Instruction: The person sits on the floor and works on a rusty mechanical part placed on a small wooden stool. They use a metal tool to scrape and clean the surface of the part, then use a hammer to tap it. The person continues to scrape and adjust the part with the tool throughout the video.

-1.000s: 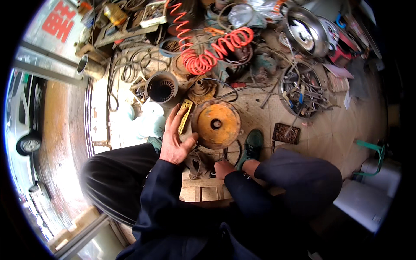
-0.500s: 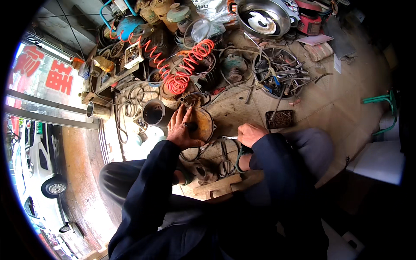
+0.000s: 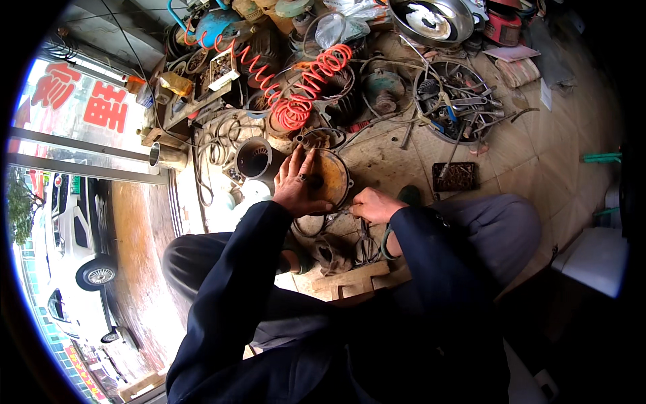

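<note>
Head view: your left hand (image 3: 294, 190) lies spread over the left part of the rusty yellow disc (image 3: 332, 174), fingers extended and thumb along the near edge, bracing rather than wrapped around it. Your right hand (image 3: 375, 205) sits at the disc's near right rim, fingers bent in; I cannot tell whether they grip a tool or the rim itself. The disc is ahead of you, between your knees, with the grey hollow cylinder (image 3: 257, 161) just beyond its left side; what carries it from below is hidden.

The likeliest trouble is slipping: if your flat palm eases off while the right hand pushes, the disc could turn or tip. A sudden slip at the rim could scrape your right knuckles or nip your left thumb, which is close by. A sideways jolt might knock the cylinder, and the dark rag-like bundle (image 3: 330, 256) below could snag your right wrist.
</note>
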Demonstrator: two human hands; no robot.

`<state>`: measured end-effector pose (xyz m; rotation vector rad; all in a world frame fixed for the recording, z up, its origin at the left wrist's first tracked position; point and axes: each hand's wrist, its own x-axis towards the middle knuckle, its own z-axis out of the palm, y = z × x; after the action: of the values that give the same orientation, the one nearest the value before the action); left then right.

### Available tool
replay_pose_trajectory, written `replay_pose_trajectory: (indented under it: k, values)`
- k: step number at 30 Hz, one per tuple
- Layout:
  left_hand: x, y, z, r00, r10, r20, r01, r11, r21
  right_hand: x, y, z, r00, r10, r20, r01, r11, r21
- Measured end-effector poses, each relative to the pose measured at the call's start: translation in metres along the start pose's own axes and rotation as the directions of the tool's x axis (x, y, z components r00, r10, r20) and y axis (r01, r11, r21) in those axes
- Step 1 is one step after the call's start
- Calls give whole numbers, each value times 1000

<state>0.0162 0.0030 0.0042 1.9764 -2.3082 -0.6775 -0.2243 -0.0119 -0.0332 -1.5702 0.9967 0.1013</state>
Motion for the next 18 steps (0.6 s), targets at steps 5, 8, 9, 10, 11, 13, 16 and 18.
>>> replay_pose_trajectory:
  k: [5,8,9,10,11,13,16,18]
  values:
    - [-3,-3,3,1000,-9,-22,8,1000,-8,-3,-8,0,991,121,57,-122,992,13]
    - [-4,-2,-2,1000,-9,-7,9,1000,9,-7,-9,6,997,79,6,-77,990,-119]
    - [-6,-4,-1,1000,-15,-22,15,1000,3,-9,-7,12,999,29,-19,-32,981,-189]
    - [-8,-6,-1,999,-22,-37,22,1000,-3,-11,-6,18,1000,8,-3,-9,976,-219]
    - [-6,-4,0,998,-13,-54,12,1000,-20,-18,-4,19,1000,2,1,-2,967,-253]
    - [-3,-2,4,998,-8,-67,5,999,-41,-33,-1,19,1000,15,11,-12,972,-235]
    - [-6,0,-1,997,-38,-64,37,999,-15,-48,-4,10,1000,-25,-3,25,998,-54]
    - [-8,2,-1,995,-44,-89,45,999,1,-53,-2,4,988,69,-138,-55,993,106]
